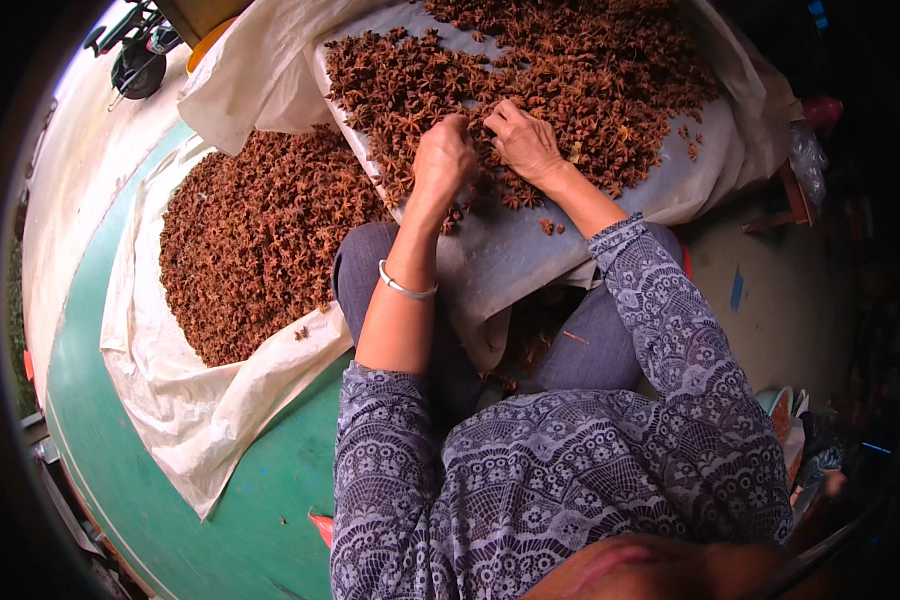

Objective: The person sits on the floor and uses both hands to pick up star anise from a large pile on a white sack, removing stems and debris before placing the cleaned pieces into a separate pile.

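Reddish-brown star anise point(600, 70) lies spread over a low work surface covered with a pale plastic sheet point(560, 245). Both of my hands are over the near part of this spread, close together. My left hand point(446, 152) is closed, its knuckles up and fingertips tucked out of sight. My right hand point(526, 142) has its fingers curled and pressed together, pointing toward the left hand, low against the star anise. What either hand pinches is too small or hidden to make out. A pale bracelet point(407, 284) circles my left forearm.
To the left, a large heap of star anise point(255, 240) rests on a white woven sheet point(185, 420) over the green floor point(270, 490). My knees point(365, 260) are against the work surface's near edge. Clear plastic bags point(808, 165) hang at its right side.
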A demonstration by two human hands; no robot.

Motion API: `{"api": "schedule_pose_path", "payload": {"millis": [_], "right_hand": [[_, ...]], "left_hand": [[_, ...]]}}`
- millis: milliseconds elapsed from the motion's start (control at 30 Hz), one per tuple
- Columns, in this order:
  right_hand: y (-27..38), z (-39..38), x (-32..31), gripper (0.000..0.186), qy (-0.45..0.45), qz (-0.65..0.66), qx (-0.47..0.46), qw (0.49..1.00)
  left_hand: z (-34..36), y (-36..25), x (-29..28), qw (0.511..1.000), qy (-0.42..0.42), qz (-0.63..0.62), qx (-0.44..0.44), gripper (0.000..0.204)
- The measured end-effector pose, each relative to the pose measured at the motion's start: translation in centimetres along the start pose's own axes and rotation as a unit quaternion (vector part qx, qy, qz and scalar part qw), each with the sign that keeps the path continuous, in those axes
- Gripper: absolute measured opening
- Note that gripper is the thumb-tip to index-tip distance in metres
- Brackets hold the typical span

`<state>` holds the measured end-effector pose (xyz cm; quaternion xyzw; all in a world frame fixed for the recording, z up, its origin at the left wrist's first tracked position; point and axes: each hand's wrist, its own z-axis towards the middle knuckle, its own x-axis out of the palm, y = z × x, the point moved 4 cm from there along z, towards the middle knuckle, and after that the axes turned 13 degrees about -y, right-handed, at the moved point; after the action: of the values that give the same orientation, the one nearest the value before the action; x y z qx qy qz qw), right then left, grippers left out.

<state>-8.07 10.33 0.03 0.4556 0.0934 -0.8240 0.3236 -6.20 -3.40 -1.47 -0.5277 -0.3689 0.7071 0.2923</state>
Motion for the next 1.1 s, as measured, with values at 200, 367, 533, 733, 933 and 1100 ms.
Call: {"api": "schedule_pose_path", "payload": {"millis": [200,367,533,733,933,1100], "right_hand": [[-0.4,-1.7,0.2,0.012,0.077,0.015,0.012,0.997],[0.6,-1.6,-1.5,0.016,0.029,0.179,0.185,0.966],[2.4,0.7,-3.4,0.013,0.008,0.112,0.107,0.988],[-0.7,0.7,-3.0,0.018,0.137,0.400,0.304,0.854],[3.8,-4.7,-6.9,0.017,0.524,0.510,0.294,0.615],[1.3,-1.6,-4.3,0.017,0.257,0.318,0.139,0.902]], "left_hand": [[-0.1,0.5,-1.5,0.994,-0.076,-0.080,0.001,0.037],[-0.9,-1.5,-1.4,0.975,0.082,-0.206,-0.006,0.041],[-1.4,-1.7,-1.6,0.961,-0.073,0.016,0.264,0.012],[-2.5,-4.2,-1.6,0.942,-0.144,0.097,0.287,0.014],[-0.3,-2.3,-4.4,0.898,-0.308,0.185,0.252,0.009],[0.0,-1.5,-3.4,0.958,-0.214,0.114,0.153,0.014]]}}
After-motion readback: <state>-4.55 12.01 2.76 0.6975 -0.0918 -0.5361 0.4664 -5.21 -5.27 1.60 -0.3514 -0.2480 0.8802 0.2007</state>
